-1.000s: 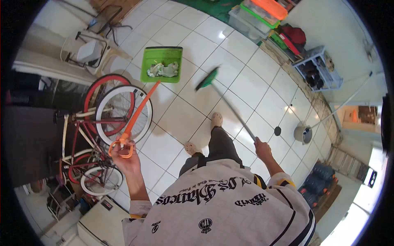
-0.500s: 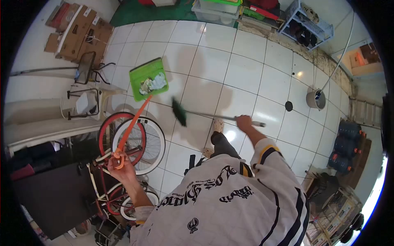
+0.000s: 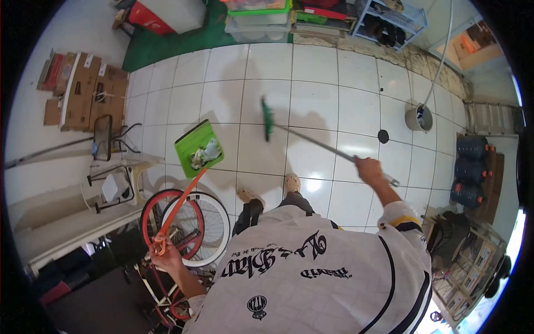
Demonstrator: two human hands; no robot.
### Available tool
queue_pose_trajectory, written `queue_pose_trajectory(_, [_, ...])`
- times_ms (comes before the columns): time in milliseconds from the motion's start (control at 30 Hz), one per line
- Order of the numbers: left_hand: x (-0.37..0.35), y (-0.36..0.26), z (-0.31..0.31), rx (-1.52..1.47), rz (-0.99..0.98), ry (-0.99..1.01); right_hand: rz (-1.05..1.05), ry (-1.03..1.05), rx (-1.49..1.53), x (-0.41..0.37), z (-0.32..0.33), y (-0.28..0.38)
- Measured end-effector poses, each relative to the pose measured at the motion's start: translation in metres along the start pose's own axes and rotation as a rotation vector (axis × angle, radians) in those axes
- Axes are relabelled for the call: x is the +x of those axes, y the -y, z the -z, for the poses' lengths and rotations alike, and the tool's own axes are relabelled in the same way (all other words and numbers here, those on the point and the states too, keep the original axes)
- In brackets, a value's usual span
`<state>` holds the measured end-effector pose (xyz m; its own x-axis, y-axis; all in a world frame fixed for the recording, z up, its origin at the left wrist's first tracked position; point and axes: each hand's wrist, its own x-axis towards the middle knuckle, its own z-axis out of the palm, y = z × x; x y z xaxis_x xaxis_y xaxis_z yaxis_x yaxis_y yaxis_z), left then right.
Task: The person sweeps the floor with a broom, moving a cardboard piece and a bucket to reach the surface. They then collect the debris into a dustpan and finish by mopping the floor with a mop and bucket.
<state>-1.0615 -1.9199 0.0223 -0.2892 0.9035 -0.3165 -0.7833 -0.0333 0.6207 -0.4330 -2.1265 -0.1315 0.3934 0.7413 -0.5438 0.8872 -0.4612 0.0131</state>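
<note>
My left hand point(image 3: 165, 257) is closed round the top of an orange handle, which runs up to a green dustpan point(image 3: 189, 146). Crumpled white and pale scraps point(image 3: 206, 154) lie in the pan. In my right hand point(image 3: 369, 168) is the grey stick of a broom point(image 3: 317, 143), its end poking out past my fist. The broom's green bristle head point(image 3: 267, 118) is to the right of the dustpan, apart from it and slightly blurred, over the white floor tiles point(image 3: 311, 100).
A bicycle point(image 3: 227, 234) stands close by my left arm. Further left are a plastic chair point(image 3: 136, 175) and cardboard boxes point(image 3: 83, 94). A grey bucket point(image 3: 413, 119) with a pole and a round black drain point(image 3: 382, 136) are at right, near blue water jugs point(image 3: 470, 167). Storage bins point(image 3: 258, 28) line the back.
The broom head has swung away from the dustpan, and my right hand has moved right. The dustpan has tilted somewhat. My view has shifted, and both feet now show side by side.
</note>
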Motion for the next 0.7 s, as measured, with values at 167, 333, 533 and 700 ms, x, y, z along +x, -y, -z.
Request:
queue_pose_trajectory(167, [0.074, -0.008, -0.014, 0.171, -0.002, 0.095, 0.190, 0.017, 0.205, 0.051, -0.028, 0.139])
queue_pose_trajectory(333, [0.172, -0.017, -0.042, 0.273, 0.058, 0.297, 0.189, -0.107, 0.389, 0.191, -0.048, 0.289])
queue_pose_trajectory(533, [0.334, -0.017, -0.075, 0.304, 0.094, 0.059, -0.100, -0.282, 0.517, 0.411, 0.014, 0.396])
queue_pose_trajectory(700, [0.407, 0.036, -0.153, 0.634, 0.144, 0.008, -0.512, -0.032, 0.901, 0.484, 0.062, 0.397])
